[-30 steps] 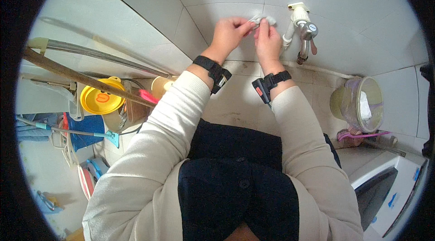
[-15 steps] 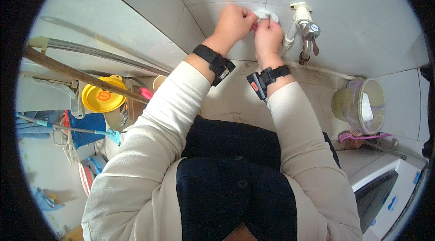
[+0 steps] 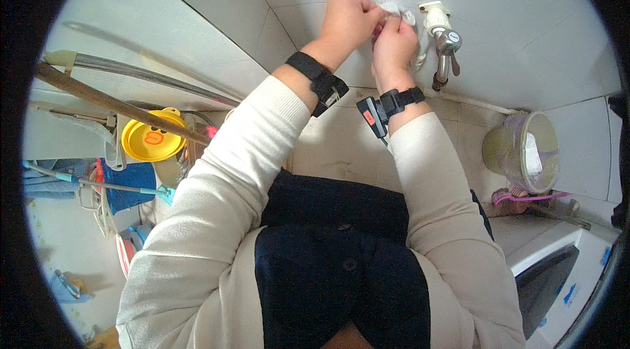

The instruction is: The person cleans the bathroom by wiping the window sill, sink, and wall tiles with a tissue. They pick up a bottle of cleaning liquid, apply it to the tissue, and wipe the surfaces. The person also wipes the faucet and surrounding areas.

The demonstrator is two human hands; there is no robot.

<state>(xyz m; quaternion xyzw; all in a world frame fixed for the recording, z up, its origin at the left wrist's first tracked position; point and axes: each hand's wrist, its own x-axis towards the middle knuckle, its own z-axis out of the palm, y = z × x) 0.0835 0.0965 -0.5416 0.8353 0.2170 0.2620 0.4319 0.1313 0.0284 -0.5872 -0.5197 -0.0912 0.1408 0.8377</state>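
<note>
Both hands are raised close together in front of the grey tiled wall, left of a metal tap (image 3: 447,53) with a white pipe joint. A crumpled white piece of thin material (image 3: 399,11), cloth or tissue, shows just beyond the fingertips. My left hand (image 3: 349,21) is closed, its thumb and fingers pinching the near left side of it. My right hand (image 3: 395,48) is also closed, fingers curled under the white piece, with the fingertips partly hidden. Each wrist wears a black strap with a small device.
At right stands a lined bin (image 3: 492,152) with a pink-handled brush (image 3: 525,196) beside it, and a white appliance (image 3: 558,263) below. A wooden pole (image 3: 118,103), a yellow basin (image 3: 152,135), a blue bucket (image 3: 130,185) and a mop handle (image 3: 111,185) crowd the left.
Both hands have shifted slightly right with the white piece, nearer the tap. More of the white piece now shows above the right hand. Both hands stay closed.
</note>
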